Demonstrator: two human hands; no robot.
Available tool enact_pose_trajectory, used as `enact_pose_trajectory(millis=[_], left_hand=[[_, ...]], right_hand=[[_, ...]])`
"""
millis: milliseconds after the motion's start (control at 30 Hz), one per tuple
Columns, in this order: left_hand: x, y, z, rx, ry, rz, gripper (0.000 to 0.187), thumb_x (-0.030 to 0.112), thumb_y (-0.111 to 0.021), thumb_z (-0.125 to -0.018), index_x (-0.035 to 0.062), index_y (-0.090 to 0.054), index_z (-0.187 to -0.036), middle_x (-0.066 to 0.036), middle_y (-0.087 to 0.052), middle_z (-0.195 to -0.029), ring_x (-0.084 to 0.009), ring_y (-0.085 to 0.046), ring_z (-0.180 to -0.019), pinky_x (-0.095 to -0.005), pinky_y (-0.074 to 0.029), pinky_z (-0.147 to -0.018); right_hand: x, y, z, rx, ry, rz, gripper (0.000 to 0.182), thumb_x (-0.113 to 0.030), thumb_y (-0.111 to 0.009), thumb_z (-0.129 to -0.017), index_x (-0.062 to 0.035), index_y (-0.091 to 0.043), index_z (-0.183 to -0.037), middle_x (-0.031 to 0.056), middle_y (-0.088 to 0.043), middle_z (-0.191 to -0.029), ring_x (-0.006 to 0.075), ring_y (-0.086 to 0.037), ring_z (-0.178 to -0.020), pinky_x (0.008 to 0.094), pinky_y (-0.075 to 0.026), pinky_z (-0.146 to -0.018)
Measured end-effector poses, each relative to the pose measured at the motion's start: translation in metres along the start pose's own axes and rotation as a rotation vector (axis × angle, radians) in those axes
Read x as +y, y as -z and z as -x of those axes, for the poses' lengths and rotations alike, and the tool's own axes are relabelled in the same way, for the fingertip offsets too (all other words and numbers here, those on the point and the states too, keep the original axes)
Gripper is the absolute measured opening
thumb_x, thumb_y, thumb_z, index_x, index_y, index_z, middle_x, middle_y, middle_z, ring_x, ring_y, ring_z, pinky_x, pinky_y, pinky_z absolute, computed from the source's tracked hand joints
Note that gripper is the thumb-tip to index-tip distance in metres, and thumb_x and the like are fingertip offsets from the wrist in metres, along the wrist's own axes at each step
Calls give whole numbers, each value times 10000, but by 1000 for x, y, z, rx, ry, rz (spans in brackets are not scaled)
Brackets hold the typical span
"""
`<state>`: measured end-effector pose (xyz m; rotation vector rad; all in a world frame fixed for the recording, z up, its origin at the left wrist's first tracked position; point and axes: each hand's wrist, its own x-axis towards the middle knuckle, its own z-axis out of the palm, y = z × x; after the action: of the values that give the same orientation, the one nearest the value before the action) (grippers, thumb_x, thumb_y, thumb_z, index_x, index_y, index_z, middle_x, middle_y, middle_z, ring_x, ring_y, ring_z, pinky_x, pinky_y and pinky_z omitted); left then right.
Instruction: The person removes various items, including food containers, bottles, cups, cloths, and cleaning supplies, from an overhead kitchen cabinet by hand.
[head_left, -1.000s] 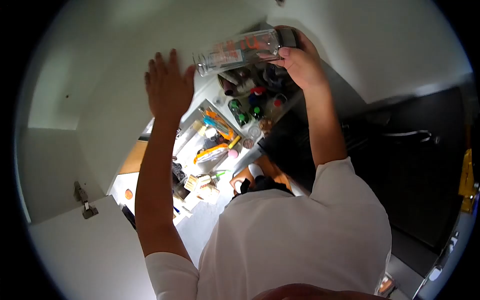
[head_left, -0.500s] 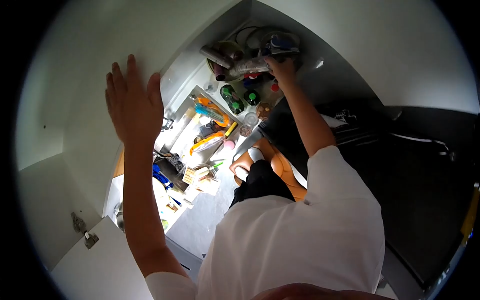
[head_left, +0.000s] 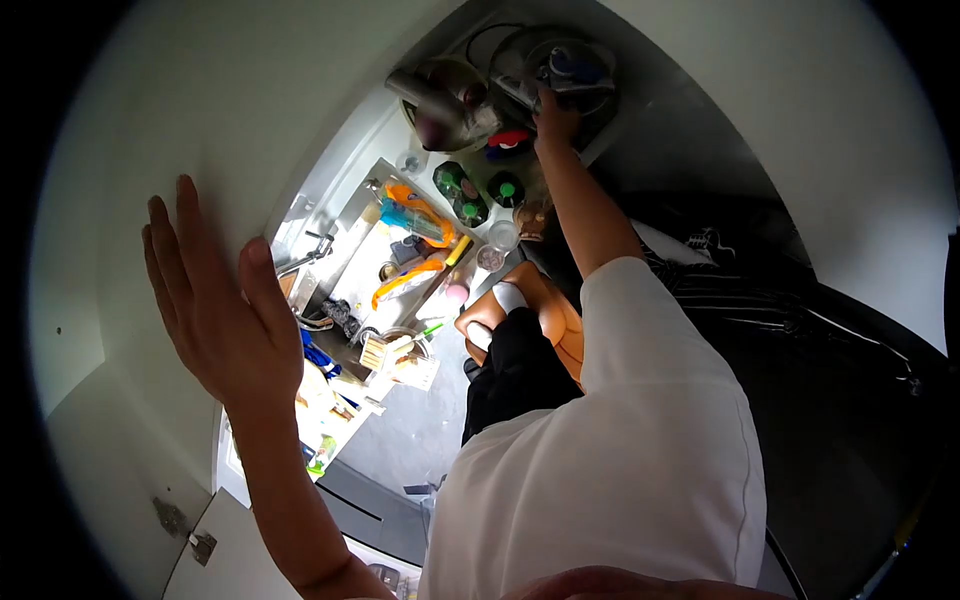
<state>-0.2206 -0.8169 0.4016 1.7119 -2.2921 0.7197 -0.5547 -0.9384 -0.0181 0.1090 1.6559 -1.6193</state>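
My left hand is raised with fingers outstretched in front of the white cabinet panel. My right hand reaches into the back corner of the counter. Its fingers are curled at the edge of a round dark vessel, beside a greyish clear piece; what they grip I cannot tell. Inside the vessel lies a blue and white thing. Left of this hand stands a round basket holding dark cylinders. A red and blue item sits just below.
Dark bottles with green caps, a jar of brown contents and clear glasses line the counter. Orange-edged packets lie around the sink near a faucet. An orange stool stands below; a cabinet door hinge shows lower left.
My right hand has moved up and back toward the round vessel; the clear, wrapped-looking piece no longer stretches across the basket's right side. My left hand appears lower and farther left.
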Motion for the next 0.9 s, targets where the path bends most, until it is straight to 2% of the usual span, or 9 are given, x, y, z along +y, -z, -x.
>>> enact_pose_trajectory(millis=[100,167,200,267,400,467,600,800,900], left_hand=[[0,-1,-1,11,-7,21,597,473,-255,-1111,142,-446,-1569,-188,-431,-1606,-405,-399,-1491,-562,-359,-1204],[1,1,0,-27,3,-25,594,467,-255,-1110,147,-435,-1577,-181,-422,-1614,-406,-409,-1484,-566,-365,-1200],[1,1,-1,-32,5,-21,594,467,-255,-1110,147,-435,-1577,-181,-422,-1614,-406,-409,-1484,-566,-365,-1200],[0,3,-2,-40,-2,64,647,524,-299,-1106,91,-452,-1561,-232,-447,-1583,-467,-407,-1471,-583,-380,-1168],[-4,0,0,-53,-13,41,656,527,-274,-1105,90,-444,-1564,-228,-445,-1587,-458,-407,-1475,-584,-378,-1171],[-7,-4,2,-57,2,-2,695,577,-206,-1076,155,-406,-1591,-162,-407,-1629,-406,-427,-1473,-588,-380,-1188],[-5,-2,1,-76,15,-27,687,563,-180,-1083,157,-408,-1589,-155,-408,-1631,-407,-429,-1473,-597,-372,-1190],[-11,-5,1,-79,-31,-41,687,550,-141,-1090,157,-400,-1591,-156,-430,-1619,-405,-424,-1480,-602,-343,-1202],[-11,-4,0,-81,-10,-24,716,579,-129,-1081,157,-397,-1592,-159,-434,-1616,-404,-443,-1467,-601,-350,-1198]], right_hand=[[-3,18,-17,-86,17,-52,682,-193,-849,-846,-63,-503,-1419,111,-596,-1341,280,-625,-1175,420,-566,-907],[5,19,-42,-107,283,5,775,-270,-852,-852,-4,-419,-1436,197,-605,-1246,321,-661,-1047,459,-599,-902],[-1,17,-45,-105,283,12,775,-270,-852,-852,-4,-419,-1436,197,-605,-1246,321,-661,-1047,459,-599,-902],[-20,10,-44,-148,474,270,765,-288,-855,-852,8,-441,-1424,236,-583,-1278,379,-640,-1118,522,-579,-938],[-24,1,-53,-87,713,619,770,-316,-865,-844,16,-469,-1414,266,-574,-1300,424,-630,-1157,560,-562,-958],[-25,-7,-52,-26,824,759,780,-332,-879,-828,16,-492,-1409,277,-571,-1315,453,-618,-1179,574,-558,-977],[-16,-21,-82,-138,869,718,770,-306,-881,-829,-4,-493,-1421,274,-574,-1325,461,-612,-1194,586,-555,-992],[-14,-42,-123,-246,988,917,734,-234,-869,-844,-33,-491,-1441,262,-573,-1354,462,-598,-1220,584,-548,-1012],[-7,-57,-152,-290,1172,996,754,-227,-872,-838,-52,-486,-1461,251,-574,-1364,453,-593,-1234,580,-549,-1016]])
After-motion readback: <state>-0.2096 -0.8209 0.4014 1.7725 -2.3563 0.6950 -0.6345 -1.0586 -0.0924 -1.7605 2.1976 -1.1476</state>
